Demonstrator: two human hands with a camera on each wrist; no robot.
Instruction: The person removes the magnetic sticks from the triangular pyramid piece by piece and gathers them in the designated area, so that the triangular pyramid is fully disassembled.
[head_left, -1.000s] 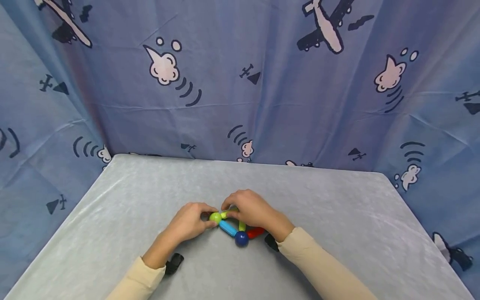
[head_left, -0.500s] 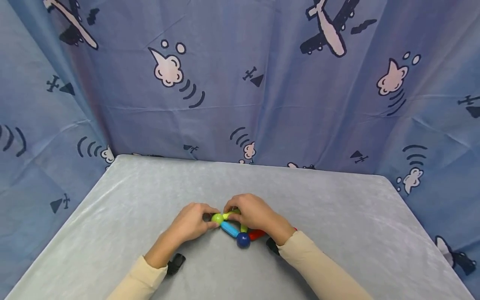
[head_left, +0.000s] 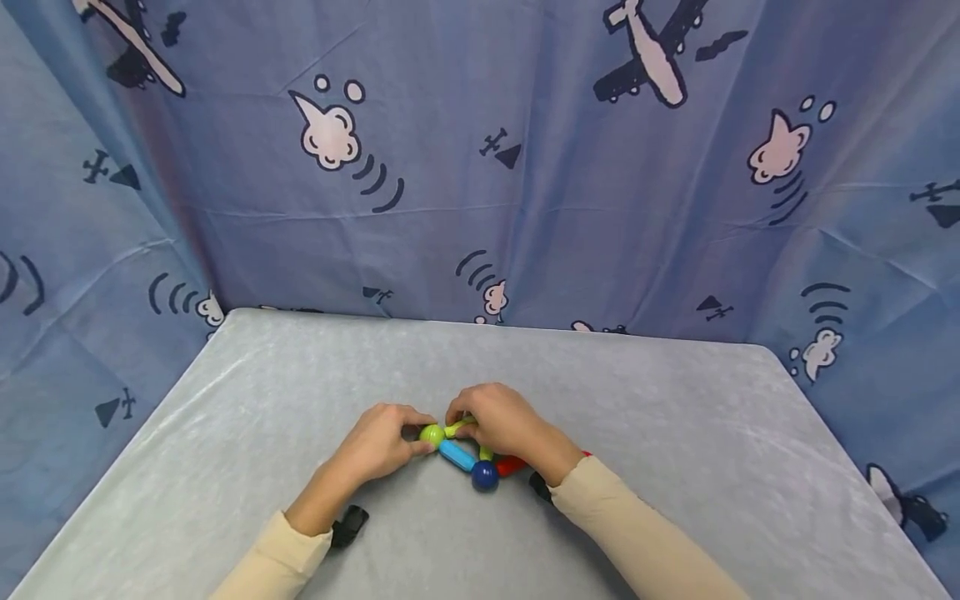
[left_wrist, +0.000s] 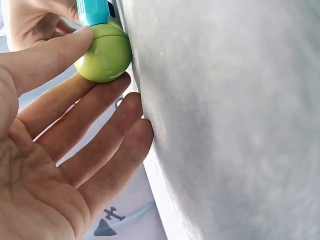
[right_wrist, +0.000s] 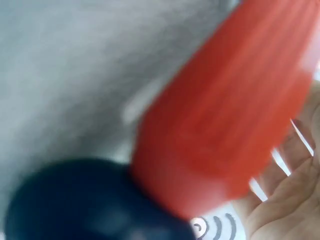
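Observation:
My left hand pinches a lime-green ball between thumb and fingertips; in the left wrist view the ball sits at the thumb tip, the other fingers loosely extended. With thumb and fingers, my right hand holds a yellow-green stick beside that ball. A light-blue stick links the green ball to a dark-blue ball. From the dark-blue ball, another yellow-green stick runs up under the right hand, and a red stick runs right, partly hidden by the right wrist.
A pale grey cloth covers the table. Behind and at both sides hangs a blue curtain printed with airplanes and clouds. Black wrist devices sit under both wrists. In the right wrist view, the red stick looms close and blurred.
Both hands keep their holds with almost no movement. The right forearm has shifted slightly, and the far end of the red stick now peeks out beyond the wrist. The head view sways a little.

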